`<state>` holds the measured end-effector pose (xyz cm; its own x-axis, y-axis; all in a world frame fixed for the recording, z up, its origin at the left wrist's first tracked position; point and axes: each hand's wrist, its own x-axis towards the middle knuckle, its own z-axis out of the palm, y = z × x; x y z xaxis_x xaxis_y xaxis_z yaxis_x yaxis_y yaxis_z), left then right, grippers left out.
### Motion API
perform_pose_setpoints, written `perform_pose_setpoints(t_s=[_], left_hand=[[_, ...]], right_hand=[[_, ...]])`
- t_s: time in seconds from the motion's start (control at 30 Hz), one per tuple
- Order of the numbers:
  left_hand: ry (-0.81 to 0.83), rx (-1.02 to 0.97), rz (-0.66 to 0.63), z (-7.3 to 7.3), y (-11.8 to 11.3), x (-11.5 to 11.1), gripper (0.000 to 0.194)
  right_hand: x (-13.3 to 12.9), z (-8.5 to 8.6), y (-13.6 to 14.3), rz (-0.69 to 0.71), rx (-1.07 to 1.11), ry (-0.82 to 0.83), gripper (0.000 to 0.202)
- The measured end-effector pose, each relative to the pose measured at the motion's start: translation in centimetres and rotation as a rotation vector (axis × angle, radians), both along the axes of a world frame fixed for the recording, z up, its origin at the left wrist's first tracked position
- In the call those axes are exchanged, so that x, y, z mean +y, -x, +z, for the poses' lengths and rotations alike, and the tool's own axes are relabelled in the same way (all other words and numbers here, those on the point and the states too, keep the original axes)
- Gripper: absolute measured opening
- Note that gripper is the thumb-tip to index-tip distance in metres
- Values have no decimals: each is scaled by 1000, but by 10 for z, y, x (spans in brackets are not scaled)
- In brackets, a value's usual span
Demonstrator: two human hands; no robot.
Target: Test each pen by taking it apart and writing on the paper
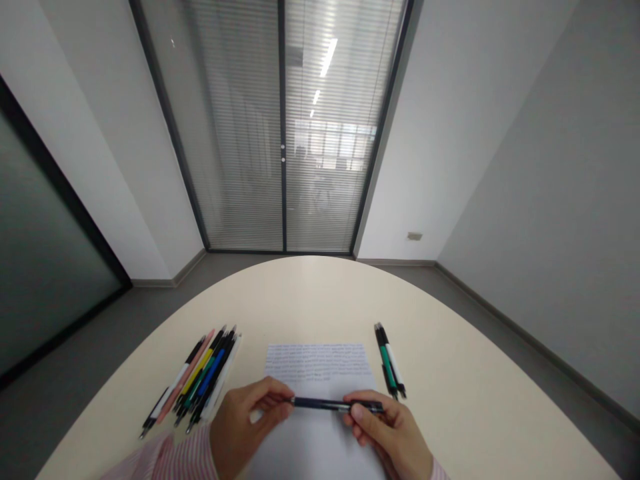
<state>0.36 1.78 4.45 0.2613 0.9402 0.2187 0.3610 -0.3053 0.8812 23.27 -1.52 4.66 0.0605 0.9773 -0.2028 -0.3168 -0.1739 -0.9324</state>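
Note:
A dark pen (pixel 320 403) is held level above a sheet of paper (pixel 320 367) with handwritten lines across its top part. My left hand (pixel 255 417) pinches the pen's left end between thumb and fingers. Around the right end, which has a clip, the fingers of my right hand (pixel 383 423) are closed. Left of the paper lies a bunch of several pens (pixel 200 377) in white, pink, yellow, green, blue and black. To its right, a green pen (pixel 387 360) and a white and black pen (pixel 394 360) lie side by side.
The pale round table (pixel 320 293) curves away in front. Beyond it stand a glass partition with blinds (pixel 245 133) and white walls (pixel 430 133). A small socket plate (pixel 415 236) is low on the back wall.

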Motion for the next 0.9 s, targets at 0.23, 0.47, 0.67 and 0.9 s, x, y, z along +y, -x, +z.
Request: perform_pose_setpoints(t_s=[0.23,0.47,0.67,0.9], left_hand=[[-253,120,-21,-10,2,-5,11],[-276,119,-48,-4,-4,-9,37],[-327,74,-2,-4,-2,-6,7],[-276,58,-18,-8,1,-3,12]], right_hand=[[1,-4,-2,0,1,8,34],[1,-3,0,34,-16,4,34],[0,3,1,0,38,31,33],[0,-1,0,4,21,11,36]])
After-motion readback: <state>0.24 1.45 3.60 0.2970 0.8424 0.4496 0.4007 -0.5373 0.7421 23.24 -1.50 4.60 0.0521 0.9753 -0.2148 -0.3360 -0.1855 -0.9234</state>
